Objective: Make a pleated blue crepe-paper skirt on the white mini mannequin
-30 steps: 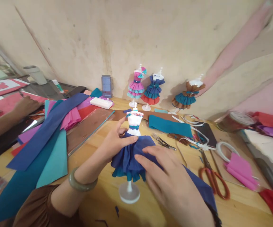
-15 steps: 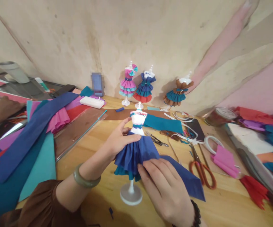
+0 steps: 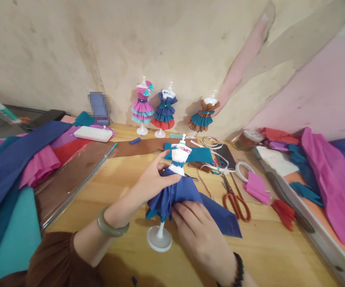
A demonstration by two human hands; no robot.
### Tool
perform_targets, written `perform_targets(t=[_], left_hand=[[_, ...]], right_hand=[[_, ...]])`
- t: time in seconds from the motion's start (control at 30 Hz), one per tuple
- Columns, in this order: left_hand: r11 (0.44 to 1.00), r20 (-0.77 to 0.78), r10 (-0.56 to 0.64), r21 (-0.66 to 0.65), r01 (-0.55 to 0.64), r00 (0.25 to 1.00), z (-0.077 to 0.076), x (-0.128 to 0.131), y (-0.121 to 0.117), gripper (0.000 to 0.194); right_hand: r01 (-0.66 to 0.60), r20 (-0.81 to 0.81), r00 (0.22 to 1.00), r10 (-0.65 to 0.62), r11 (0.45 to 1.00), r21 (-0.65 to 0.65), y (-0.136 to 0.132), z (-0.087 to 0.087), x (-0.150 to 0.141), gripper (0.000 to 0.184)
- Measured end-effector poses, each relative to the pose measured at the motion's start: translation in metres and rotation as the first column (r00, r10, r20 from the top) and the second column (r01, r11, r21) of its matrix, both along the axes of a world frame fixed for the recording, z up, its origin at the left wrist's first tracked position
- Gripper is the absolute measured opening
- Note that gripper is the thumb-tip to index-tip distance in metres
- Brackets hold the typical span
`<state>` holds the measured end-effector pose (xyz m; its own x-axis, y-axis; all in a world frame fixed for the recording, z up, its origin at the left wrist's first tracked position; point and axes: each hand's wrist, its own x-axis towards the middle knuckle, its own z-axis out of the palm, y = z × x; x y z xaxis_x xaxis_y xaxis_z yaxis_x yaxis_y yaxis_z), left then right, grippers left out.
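A small white dress-form mannequin (image 3: 181, 156) leans slightly to the right on its round stand (image 3: 159, 239). Around its lower body hangs a gathered blue skirt (image 3: 187, 190) over a teal layer. My left hand (image 3: 157, 177) is wrapped about the waist, thumb in front and fingers behind, gripping the form. My right hand (image 3: 200, 227) is closed on the blue skirt's lower front, its fingertips partly tucked under the fabric. From there a long blue strip (image 3: 223, 217) trails to the right over the table.
Orange-handled scissors (image 3: 234, 199) lie on the right. Several dressed mannequins, one with a brown and teal dress (image 3: 204, 115), stand against the wall. Folded fabric (image 3: 20, 159) is piled on the left. A white tray (image 3: 306, 223) with cloth sits at far right, near a jar (image 3: 248, 140).
The view has swung to the right. The mannequin now tilts rightward with its base lifted a little, and my right hand has slipped further under the blue skirt.
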<state>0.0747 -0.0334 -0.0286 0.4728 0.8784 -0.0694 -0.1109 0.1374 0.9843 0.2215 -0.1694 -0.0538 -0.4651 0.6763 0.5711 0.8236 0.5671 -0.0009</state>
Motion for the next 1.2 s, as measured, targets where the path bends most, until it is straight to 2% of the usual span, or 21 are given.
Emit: perform_targets(t=[0.1, 0.23, 0.33, 0.43, 0.47, 0.53, 0.6, 0.7, 0.9, 1.03, 1.2], left_hand=[[0.999, -0.004, 0.018, 0.040, -0.018, 1.000, 0.001, -0.008, 0.006, 0.085], [0.996, 0.028, 0.028, 0.079, -0.030, 0.999, 0.004, -0.021, 0.015, 0.077], [0.992, 0.065, 0.044, 0.115, -0.051, 0.997, 0.008, -0.029, 0.019, 0.070], [0.988, 0.076, 0.032, 0.150, -0.043, 0.997, 0.014, -0.035, 0.020, 0.067], [0.988, 0.072, 0.024, 0.153, -0.035, 0.997, 0.015, -0.036, 0.020, 0.068], [0.988, 0.059, 0.009, 0.153, -0.018, 0.998, 0.017, -0.038, 0.018, 0.071], [0.988, 0.061, -0.008, 0.156, -0.001, 0.998, 0.018, -0.040, 0.017, 0.074], [0.988, 0.087, -0.023, 0.154, 0.009, 0.996, 0.017, -0.040, 0.015, 0.081], [0.997, 0.061, -0.040, 0.067, 0.036, 0.997, 0.018, -0.040, 0.014, 0.104], [0.994, 0.087, -0.093, 0.072, 0.087, 0.992, 0.014, -0.040, 0.016, 0.106], [0.984, 0.065, -0.137, 0.126, 0.128, 0.988, 0.009, -0.041, 0.019, 0.098]], right_hand=[[-0.042, -0.176, 0.984, 0.035, 0.998, -0.037, 0.003, 0.012, -0.001, 0.029], [-0.021, -0.437, 0.899, 0.003, 0.999, -0.035, 0.013, 0.029, -0.002, 0.033], [0.036, -0.520, 0.851, -0.079, 0.995, -0.092, 0.032, 0.034, 0.000, 0.029], [0.107, -0.615, 0.752, -0.238, 0.964, -0.242, 0.055, 0.034, 0.006, 0.024], [0.087, -0.646, 0.709, -0.283, 0.944, -0.318, 0.062, 0.033, 0.008, 0.031], [-0.056, -0.693, 0.651, -0.310, 0.891, -0.451, 0.074, 0.031, 0.009, 0.057], [-0.203, -0.719, 0.626, -0.302, 0.827, -0.524, 0.080, 0.029, 0.006, 0.080], [-0.290, -0.732, 0.619, -0.286, 0.782, -0.551, 0.083, 0.027, -0.002, 0.089], [-0.265, -0.729, 0.634, -0.258, 0.813, -0.519, 0.084, 0.024, -0.010, 0.081], [-0.253, -0.694, 0.647, -0.315, 0.770, -0.585, 0.085, 0.026, -0.010, 0.084], [-0.205, -0.664, 0.621, -0.416, 0.731, -0.651, 0.086, 0.030, -0.012, 0.084]])
